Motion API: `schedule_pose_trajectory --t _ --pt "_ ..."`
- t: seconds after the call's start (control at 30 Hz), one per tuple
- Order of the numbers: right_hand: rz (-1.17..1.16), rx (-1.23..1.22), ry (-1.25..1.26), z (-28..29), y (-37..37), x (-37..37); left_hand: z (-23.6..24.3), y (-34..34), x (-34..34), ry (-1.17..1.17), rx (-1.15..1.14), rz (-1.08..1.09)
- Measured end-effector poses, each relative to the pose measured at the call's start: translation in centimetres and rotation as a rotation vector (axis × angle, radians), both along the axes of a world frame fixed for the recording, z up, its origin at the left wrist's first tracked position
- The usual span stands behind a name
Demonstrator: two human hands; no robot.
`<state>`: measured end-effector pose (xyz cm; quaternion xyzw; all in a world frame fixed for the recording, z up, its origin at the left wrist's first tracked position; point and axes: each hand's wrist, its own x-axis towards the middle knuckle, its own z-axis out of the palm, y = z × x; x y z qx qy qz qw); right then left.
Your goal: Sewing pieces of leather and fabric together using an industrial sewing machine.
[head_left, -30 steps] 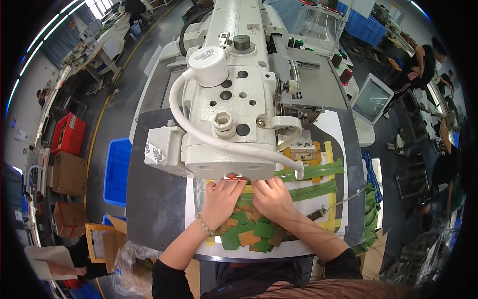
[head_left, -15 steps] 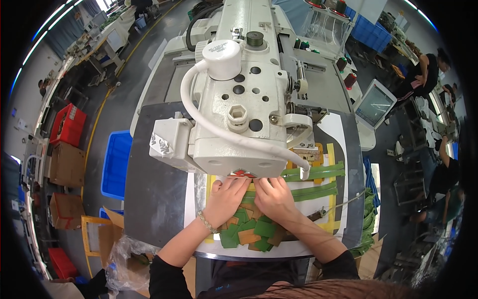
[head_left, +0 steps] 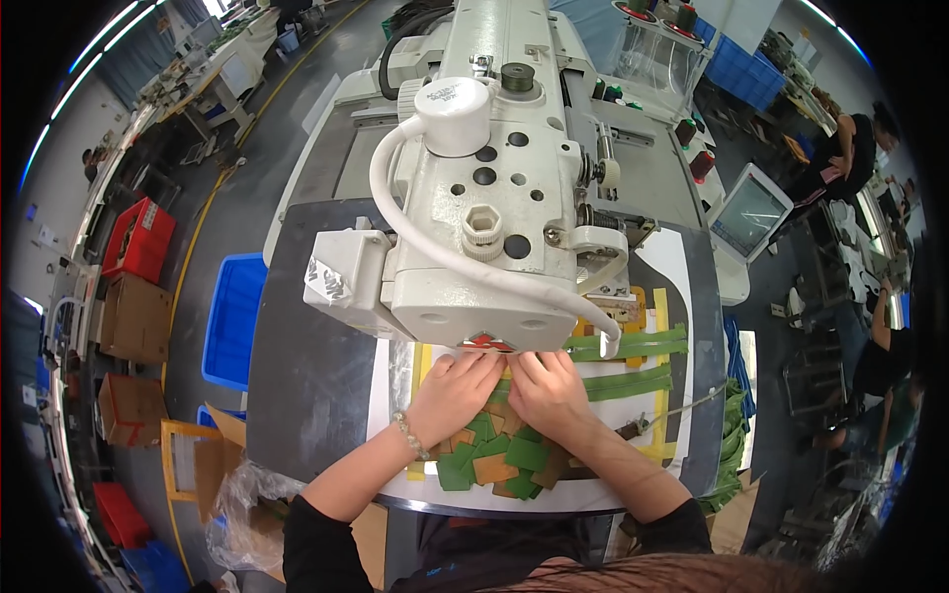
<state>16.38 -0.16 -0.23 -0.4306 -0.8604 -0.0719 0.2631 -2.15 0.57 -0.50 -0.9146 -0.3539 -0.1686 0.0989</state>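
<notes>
Both hands work at the front of a white industrial sewing machine (head_left: 481, 287), their fingertips hidden under the edge of its head. My left hand (head_left: 457, 392) has its fingers bent and close together. Beside it, my right hand (head_left: 550, 397) is curled over the left end of a green zipper tape (head_left: 628, 383); what its fingers pinch is out of sight. A second green zipper tape (head_left: 647, 343) lies farther back, roughly parallel. Between my wrists lies a loose pile of green and tan fabric pieces (head_left: 527, 455).
A thin cord with a dark end piece (head_left: 633, 429) lies by my right forearm. Green strips (head_left: 730, 440) hang off the table's right edge. A screen (head_left: 751, 212) stands at the right, and a blue bin (head_left: 233, 321) left of the dark tabletop (head_left: 306, 395).
The whole view has shifted slightly, so the machine appears a little farther right. My hands stay in nearly the same place at the machine head, and the fabric pile looks unchanged.
</notes>
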Motion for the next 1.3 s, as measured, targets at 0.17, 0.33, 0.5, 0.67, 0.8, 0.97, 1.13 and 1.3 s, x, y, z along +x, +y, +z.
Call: schedule_pose_trajectory --t 0.17,0.33,0.5,0.67,0.8,0.97,1.13,1.3 --pt "0.01 -0.007 0.009 0.2 0.1 0.0 0.8 0.0 0.5 0.028 -0.032 0.011" --pt "0.009 -0.017 0.024 0.1 0.2 0.1 1.1 0.0 1.1 0.01 -0.055 0.018" --pt "0.017 -0.008 0.029 0.0 0.3 0.2 0.4 0.5 0.6 -0.04 -0.152 -0.035" --pt "0.018 -0.02 0.029 0.1 0.3 0.2 0.0 0.8 -0.1 -0.077 -0.207 -0.074" --pt "0.016 -0.015 0.024 0.0 0.3 0.2 0.4 0.7 -0.3 -0.055 -0.232 -0.079" --pt "0.018 -0.005 0.01 0.2 0.2 0.1 0.5 0.8 -0.4 -0.006 -0.167 -0.085" --pt "0.02 -0.003 0.027 0.1 0.2 0.0 0.3 0.8 -0.5 -0.022 -0.196 -0.089" --pt "0.015 -0.008 0.012 -0.1 0.2 -0.1 0.4 1.0 -0.6 -0.018 -0.199 -0.09"
